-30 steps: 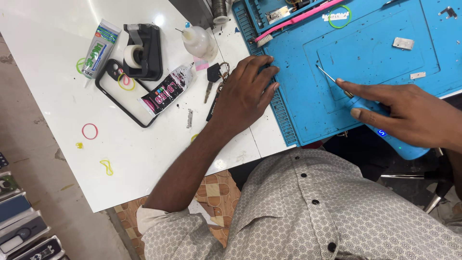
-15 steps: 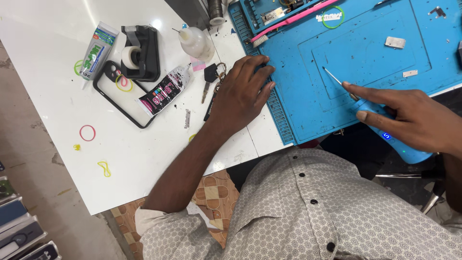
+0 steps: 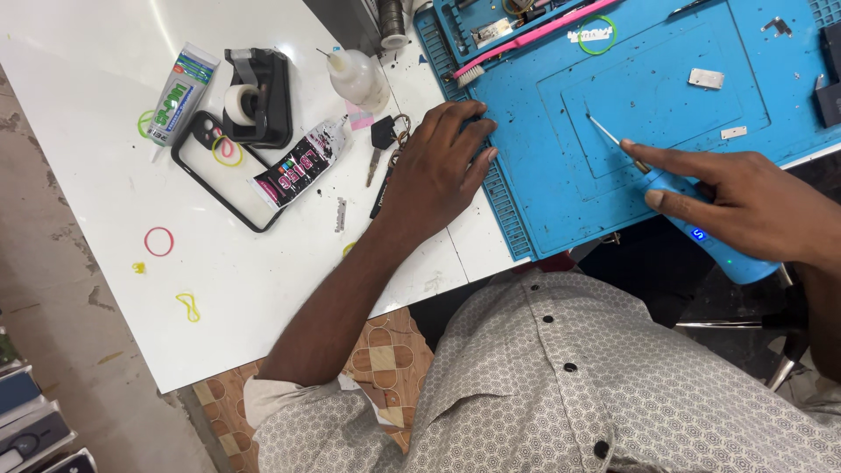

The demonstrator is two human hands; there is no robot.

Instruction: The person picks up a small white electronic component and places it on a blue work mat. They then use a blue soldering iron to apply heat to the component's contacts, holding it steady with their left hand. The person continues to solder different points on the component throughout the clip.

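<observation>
My right hand (image 3: 753,206) grips a blue electric screwdriver (image 3: 701,235); its thin metal bit (image 3: 606,133) points at the blue work mat (image 3: 543,188), close to the surface. My left hand (image 3: 435,166) lies flat, fingers spread, across the mat's left edge and the white table (image 3: 105,149), holding nothing. A key (image 3: 379,140) lies just beside its fingers. Two small metal plates (image 3: 706,79) rest on the mat beyond the bit.
On the table's left stand a black phone case (image 3: 215,188), a tape dispenser (image 3: 254,96), two glue tubes (image 3: 298,166), a small squeeze bottle (image 3: 355,77) and scattered rubber bands (image 3: 159,241). A pink brush (image 3: 526,39) lies along the mat's top. Tiled floor shows below the table.
My right hand has carried the screwdriver a little further over the mat. The left hand has stayed flat in place. The view has shifted slightly.
</observation>
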